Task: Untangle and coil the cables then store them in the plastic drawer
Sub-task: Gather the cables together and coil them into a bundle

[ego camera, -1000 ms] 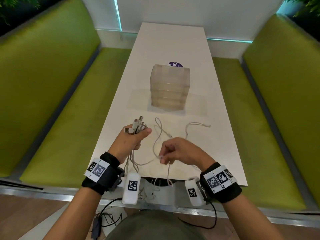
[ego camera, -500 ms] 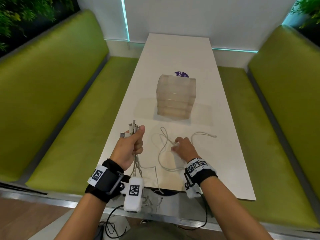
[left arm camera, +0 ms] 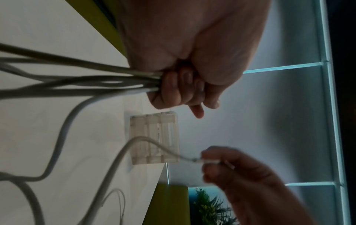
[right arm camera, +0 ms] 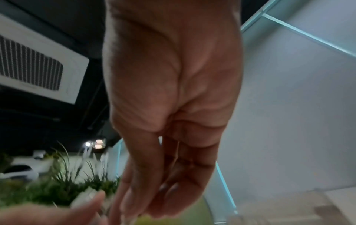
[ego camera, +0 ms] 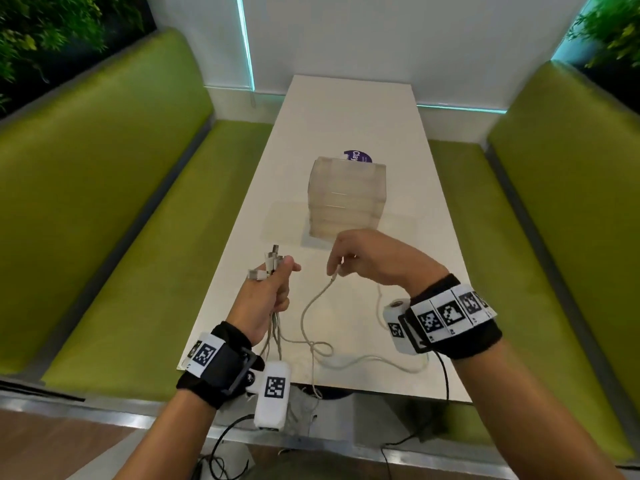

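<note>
Right hand (ego camera: 372,259) raised — white table (ego camera: 349,109).

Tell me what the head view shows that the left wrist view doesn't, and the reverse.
Only the head view shows the connector ends sticking up out of the left hand, the knot in the slack near the table edge, and the purple sticker behind the plastic drawer.

Only the left wrist view shows the curled fingers clamping the cable bundle from below.

Both show the right hand pinching one cable end in front of the drawer.
</note>
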Motion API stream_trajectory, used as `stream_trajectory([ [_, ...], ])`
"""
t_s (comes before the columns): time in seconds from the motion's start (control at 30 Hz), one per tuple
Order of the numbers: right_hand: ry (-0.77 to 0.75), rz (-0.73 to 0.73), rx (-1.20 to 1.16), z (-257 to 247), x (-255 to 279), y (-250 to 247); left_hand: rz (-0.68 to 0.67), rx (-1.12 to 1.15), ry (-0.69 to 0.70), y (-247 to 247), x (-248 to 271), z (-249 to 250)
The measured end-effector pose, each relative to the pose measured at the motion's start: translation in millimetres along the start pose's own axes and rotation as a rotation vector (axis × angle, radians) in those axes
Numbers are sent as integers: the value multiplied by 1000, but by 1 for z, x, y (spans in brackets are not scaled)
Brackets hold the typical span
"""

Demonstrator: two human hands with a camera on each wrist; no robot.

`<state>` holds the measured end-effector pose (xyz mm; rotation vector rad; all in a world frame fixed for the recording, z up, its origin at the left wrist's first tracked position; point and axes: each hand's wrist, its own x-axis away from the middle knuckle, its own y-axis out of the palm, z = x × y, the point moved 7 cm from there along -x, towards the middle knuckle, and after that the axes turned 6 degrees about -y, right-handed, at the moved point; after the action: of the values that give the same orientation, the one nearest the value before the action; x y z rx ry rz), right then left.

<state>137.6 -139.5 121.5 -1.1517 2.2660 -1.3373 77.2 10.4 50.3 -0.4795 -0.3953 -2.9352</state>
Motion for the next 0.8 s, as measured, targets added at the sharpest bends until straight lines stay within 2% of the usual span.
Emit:
stream_trajectory([
  [0.07, -54, 7, -107, -22, 1, -6, -61, -41, 20, 13, 4, 3],
  [0.17, -110, 157, -328, -43, 1, -13, -172, -97, 52, 28, 10, 5],
  [0.27, -131, 242, -483, -46, -2, -8, -172, -203, 98, 30, 11, 9],
  [0.4, -79, 296, -563, -38, -6, 4, -180, -257, 138, 28, 11, 12],
  [0.53, 36, 434, -704, -12, -3, 10, -187, -347, 169, 31, 13, 11],
  [0.6, 87, 358, -764, 2, 0, 28, -153, -380, 189, 27, 12, 12],
  [0.7, 116, 33, -691, 9, 2, 84, -129, -430, 244, 24, 13, 16],
  [0.73, 118, -19, -668, 7, 2, 101, -119, -439, 265, 24, 14, 18],
  [0.8, 131, -14, -696, 2, 0, 123, -89, -450, 285, 23, 14, 21],
])
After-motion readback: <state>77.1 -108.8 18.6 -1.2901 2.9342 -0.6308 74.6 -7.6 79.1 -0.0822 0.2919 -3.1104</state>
